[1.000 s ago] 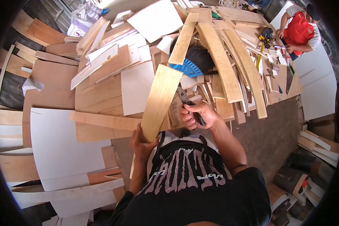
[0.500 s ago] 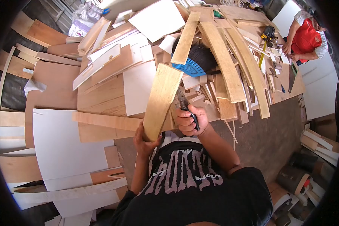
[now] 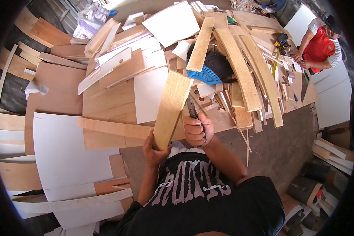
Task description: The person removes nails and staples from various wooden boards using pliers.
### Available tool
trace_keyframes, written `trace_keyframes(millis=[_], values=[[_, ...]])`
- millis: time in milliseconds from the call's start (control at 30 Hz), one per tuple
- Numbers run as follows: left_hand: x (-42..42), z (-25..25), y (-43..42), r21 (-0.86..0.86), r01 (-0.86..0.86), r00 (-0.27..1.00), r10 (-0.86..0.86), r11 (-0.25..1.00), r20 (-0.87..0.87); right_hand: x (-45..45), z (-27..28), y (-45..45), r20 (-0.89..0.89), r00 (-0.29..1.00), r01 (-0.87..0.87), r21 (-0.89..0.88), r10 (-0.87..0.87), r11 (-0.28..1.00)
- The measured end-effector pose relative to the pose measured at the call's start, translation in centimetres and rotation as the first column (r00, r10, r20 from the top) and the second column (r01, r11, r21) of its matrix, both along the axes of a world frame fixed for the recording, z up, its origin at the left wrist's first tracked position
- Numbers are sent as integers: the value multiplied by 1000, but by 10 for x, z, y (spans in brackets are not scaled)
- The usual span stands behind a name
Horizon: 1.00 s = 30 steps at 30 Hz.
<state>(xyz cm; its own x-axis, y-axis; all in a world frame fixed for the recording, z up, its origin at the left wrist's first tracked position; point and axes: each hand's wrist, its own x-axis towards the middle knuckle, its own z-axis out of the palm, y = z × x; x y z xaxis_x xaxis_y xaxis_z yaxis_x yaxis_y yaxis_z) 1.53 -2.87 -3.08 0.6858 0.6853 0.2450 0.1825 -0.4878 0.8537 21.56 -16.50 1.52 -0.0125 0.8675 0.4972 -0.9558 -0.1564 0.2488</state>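
My left hand [image 3: 155, 152] is wrapped round the lower end of a pale wooden board [image 3: 171, 106], which slants upward away from my chest. In my right hand [image 3: 200, 130] is a pair of pliers [image 3: 191, 108], gripped by its dark handles. Its metal jaws point up beside the board's right edge; whether they touch the wood I cannot tell. Just beyond the board's top end lies a blue broom head [image 3: 204, 75] with black bristles, with a short plank [image 3: 201, 45] across it.
A worktable [image 3: 106, 100] is heaped with offcuts, a white panel [image 3: 172, 24] and long planks [image 3: 240, 72]. At the far right stands a person in a red vest [image 3: 319, 47], near a yellow-black power tool [image 3: 281, 42]. White sheets [image 3: 72, 149] lean at the left.
The view has shifted slightly, so the table's contents appear a little further right and lower. Both hands keep their grips on the board and pliers.
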Motion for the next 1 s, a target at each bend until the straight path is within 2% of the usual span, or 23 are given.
trace_keyframes(millis=[133, 233, 300, 400, 533, 600, 633, 667, 733, 767, 800, 833, 867, 900, 933, 967, 1000], values=[[1, 10, 12, -21, 44, 999, -44, 999, -12, -12, 13, 13, -75, 996, 46, -8, -46, 999], [2, 12, 23, -28, 87, 996, -87, 996, -10, -19, 23, 26, -102, 994, 49, 50, -43, 998], [1, 1, 34, -133, 158, 986, -148, 978, 77, -26, 20, 37, -183, 983, 49, 200, -12, 979], [-2, 3, 49, -187, 183, 983, -177, 965, 47, -33, 23, 51, -227, 974, 71, 199, -25, 977], [-7, 15, 63, -197, 198, 979, -204, 960, -10, -34, 23, 59, -158, 987, 66, 200, -34, 978], [-7, 21, 66, -177, 186, 982, -188, 966, 4, -33, 24, 50, 36, 971, 238, -145, -235, 960], [-8, 25, 67, -181, 187, 982, -190, 966, 2, -30, 25, 47, 119, 967, 241, -153, -224, 958], [-9, 29, 68, -175, 197, 980, -199, 965, 2, -30, 27, 43, 118, 967, 244, -159, -227, 957], [-9, 28, 71, -175, 208, 978, -210, 962, 7, -30, 40, 38, 429, 875, 370, -294, -224, 881], [-10, 24, 72, -166, 219, 976, -216, 961, 38, -33, 43, 37, 549, 809, 463, -377, -209, 802], [-10, 23, 73, -157, 229, 973, -220, 961, 72, -34, 48, 38, 551, 808, 469, -384, -210, 796], [-10, 22, 75, -164, 237, 971, -228, 958, 73, -35, 55, 41, 750, 638, 656, -414, -171, 631], [-9, 22, 78, -162, 244, 970, -237, 956, 62, -35, 59, 44, 895, 441, 817, -368, -69, 445], [-8, 21, 82, -158, 250, 968, -244, 955, 55, -31, 59, 43, 957, 283, 895, -290, 71, 339], [-8, 19, 84, -162, 258, 966, -251, 953, 58, -29, 60, 43, 957, 281, 898, -289, 74, 331], [-7, 15, 86, -147, 260, 965, -255, 954, 56, -26, 63, 42, 932, -114, 974, 35, 344, 225], [-6, 12, 87, -132, 264, 964, -259, 956, 53, -24, 75, 42, 676, -425, 902, 374, 602, 217]])
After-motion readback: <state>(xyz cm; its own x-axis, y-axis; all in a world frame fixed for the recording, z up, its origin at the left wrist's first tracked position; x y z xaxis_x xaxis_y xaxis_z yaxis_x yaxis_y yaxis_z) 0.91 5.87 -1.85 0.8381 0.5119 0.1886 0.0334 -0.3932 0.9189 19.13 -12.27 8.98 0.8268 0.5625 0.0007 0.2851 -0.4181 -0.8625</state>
